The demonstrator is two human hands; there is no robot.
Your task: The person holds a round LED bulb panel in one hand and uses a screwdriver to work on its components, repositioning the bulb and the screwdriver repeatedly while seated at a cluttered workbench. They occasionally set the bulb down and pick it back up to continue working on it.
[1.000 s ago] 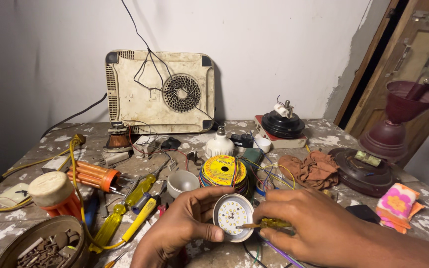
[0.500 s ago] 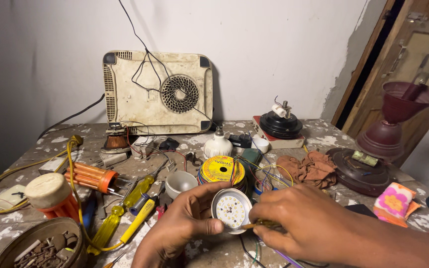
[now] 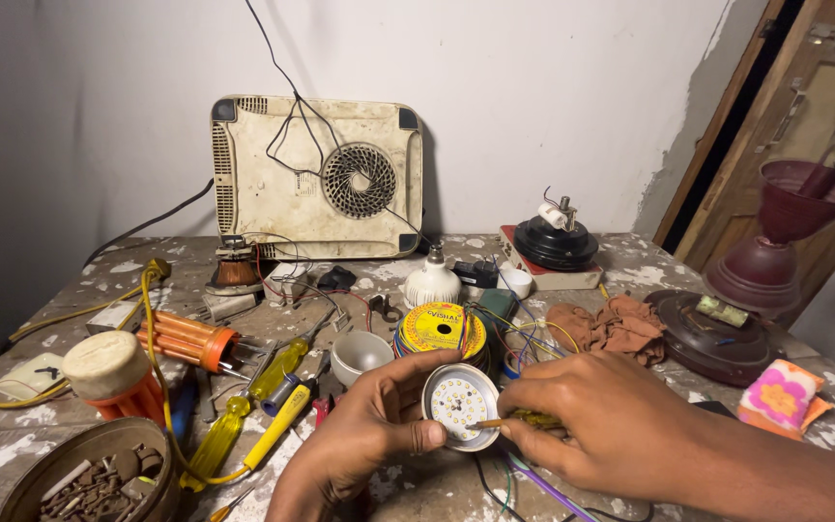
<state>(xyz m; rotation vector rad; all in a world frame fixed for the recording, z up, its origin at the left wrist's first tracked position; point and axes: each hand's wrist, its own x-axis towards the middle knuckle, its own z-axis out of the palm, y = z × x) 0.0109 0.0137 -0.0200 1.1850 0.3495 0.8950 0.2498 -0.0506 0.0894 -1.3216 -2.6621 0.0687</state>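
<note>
We've got a round silver metal LED lamp disc with a white face dotted by small yellow chips, tilted up toward us, pinched at its rim between thumb and fingers of our left hand. A slim yellow-handled screwdriver lies nearly level in our right hand, its tip touching the disc's lower right edge, just left of the right fingers.

Wire spool behind LED disc; bowl left.

Wire spool, brown rag, yellow screwdrivers.
</note>
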